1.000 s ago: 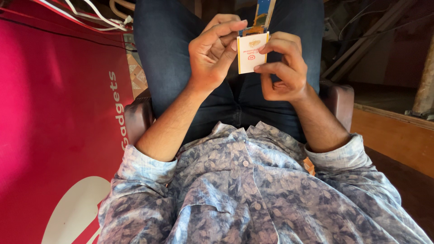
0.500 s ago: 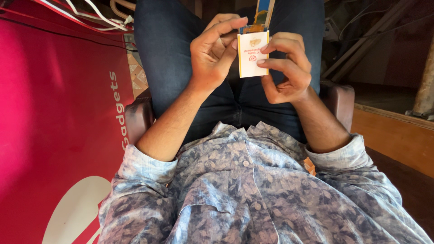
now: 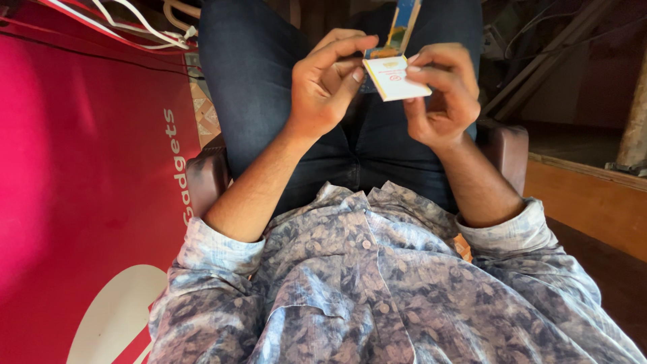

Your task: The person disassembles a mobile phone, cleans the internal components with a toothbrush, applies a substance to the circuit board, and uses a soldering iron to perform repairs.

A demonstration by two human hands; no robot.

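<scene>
Seated on chair [image 3: 505, 145], lap as surface: left hand [image 3: 323, 94] & right hand [image 3: 441, 98] both grip small box [image 3: 397, 75], lid flap already open; contents not visible.

A small shop is showing here. A red sign board [image 3: 74, 202] is standing beside white cables [image 3: 135, 27] and a wooden counter [image 3: 579, 202].

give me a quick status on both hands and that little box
Left hand and right hand both pinching small cream box over lap. Flap up. Nothing in the way.
</scene>
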